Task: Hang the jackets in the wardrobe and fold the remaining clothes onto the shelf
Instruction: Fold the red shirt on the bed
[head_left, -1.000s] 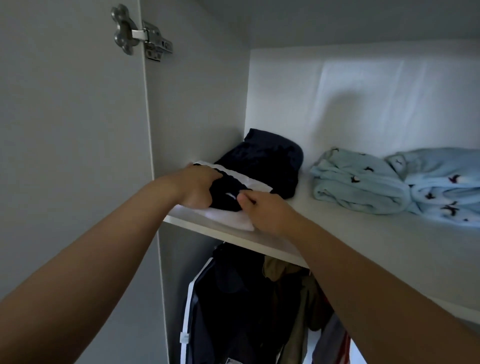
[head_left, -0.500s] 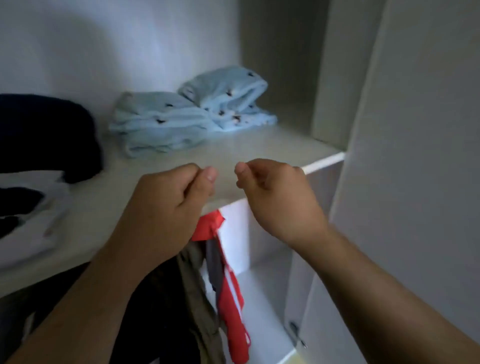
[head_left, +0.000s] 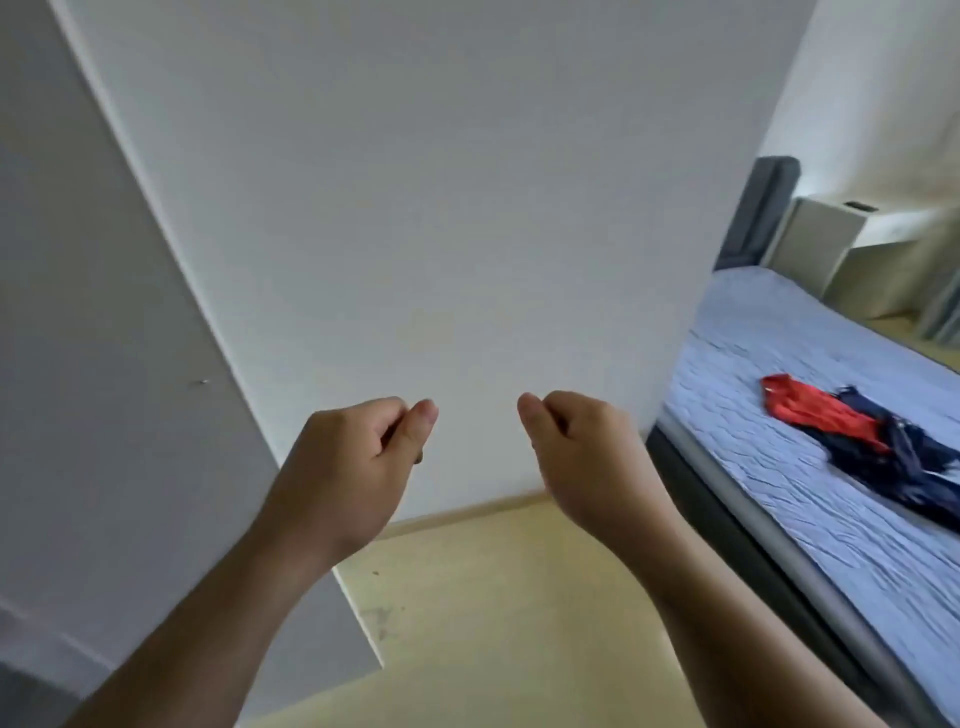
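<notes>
Both hands are raised in front of the chest, side by side but apart, and neither holds anything. The left hand (head_left: 353, 467) has its fingers (head_left: 363, 421) curled in toward the palm and pressed together, with the thumb tip against the side of the forefinger. The right hand (head_left: 587, 457) mirrors it: fingers curled in, thumb alongside them. Both forearms are bare.

The clothes (head_left: 852, 431) that remain lie on the bed (head_left: 779, 519), well apart from the hands. They form a crumpled, unfolded heap in red and navy. The red part is toward the headboard (head_left: 763, 208) and the navy part trails toward the foot. The heap sits back from the bed's near side edge, about midway along its length. The picture is too blurred there to tell whether it is one piece or several. The bed has a pale blue quilted cover and a dark grey frame.

Behind the hands is a plain white wall (head_left: 415, 208). A grey door (head_left: 104, 415) stands on the left, its lower corner above the yellowish floor (head_left: 519, 597). A white cabinet (head_left: 826, 244) stands just beside the headboard.
</notes>
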